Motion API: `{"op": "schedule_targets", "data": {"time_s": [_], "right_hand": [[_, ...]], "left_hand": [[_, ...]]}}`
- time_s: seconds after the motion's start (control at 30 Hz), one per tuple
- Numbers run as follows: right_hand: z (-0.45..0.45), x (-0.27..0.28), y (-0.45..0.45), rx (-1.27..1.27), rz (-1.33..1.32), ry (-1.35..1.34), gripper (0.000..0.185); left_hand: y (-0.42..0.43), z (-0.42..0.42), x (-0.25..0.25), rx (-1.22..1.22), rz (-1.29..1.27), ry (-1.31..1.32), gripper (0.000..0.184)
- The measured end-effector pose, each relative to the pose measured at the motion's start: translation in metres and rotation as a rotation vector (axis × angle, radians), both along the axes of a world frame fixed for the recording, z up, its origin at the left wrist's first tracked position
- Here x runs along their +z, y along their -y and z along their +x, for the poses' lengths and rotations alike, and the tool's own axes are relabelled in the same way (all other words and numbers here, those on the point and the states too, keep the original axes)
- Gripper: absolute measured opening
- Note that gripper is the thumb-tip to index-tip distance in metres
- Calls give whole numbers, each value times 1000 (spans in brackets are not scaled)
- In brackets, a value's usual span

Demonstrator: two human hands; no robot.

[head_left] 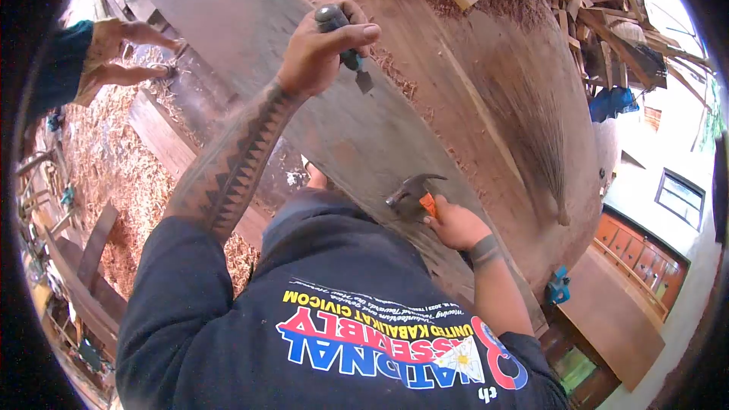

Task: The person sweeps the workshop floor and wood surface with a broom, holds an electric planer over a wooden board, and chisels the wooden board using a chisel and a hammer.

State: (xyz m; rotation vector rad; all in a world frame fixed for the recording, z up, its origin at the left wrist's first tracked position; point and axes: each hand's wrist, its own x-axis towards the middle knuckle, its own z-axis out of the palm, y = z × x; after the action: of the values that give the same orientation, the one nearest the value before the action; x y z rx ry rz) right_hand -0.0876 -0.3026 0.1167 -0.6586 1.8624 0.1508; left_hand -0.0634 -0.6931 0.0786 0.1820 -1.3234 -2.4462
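Note:
My left hand point(326, 49) is raised over a wide wooden plank point(349, 133), its fingers wrapped round the dark handle of a chisel point(364, 80). The chisel's short metal blade points down toward the plank. Lower right, my right hand point(456, 224) grips a claw hammer point(410, 193) by its orange handle. The hammer's metal head is over the plank, near its right edge; whether it touches the wood I cannot tell. The two tools are apart.
Another person's legs point(133, 53) are at the upper left, by wood shavings point(114, 159). A stick broom point(550, 144) lies on the right. Scrap wood point(615, 30) is piled at the upper right. A blue tool point(558, 285) sits at the lower right.

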Motion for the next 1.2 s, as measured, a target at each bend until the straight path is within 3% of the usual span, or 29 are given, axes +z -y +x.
{"op": "schedule_targets", "data": {"time_s": [0.47,1.2], "right_hand": [[-12,-5,-5,50,-45,19,39],[-14,-4,0,41,-22,29,39]], "left_hand": [[-1,-7,-17,10,66,-22,18],[2,-5,-13,-33,-32,19,20]]}}
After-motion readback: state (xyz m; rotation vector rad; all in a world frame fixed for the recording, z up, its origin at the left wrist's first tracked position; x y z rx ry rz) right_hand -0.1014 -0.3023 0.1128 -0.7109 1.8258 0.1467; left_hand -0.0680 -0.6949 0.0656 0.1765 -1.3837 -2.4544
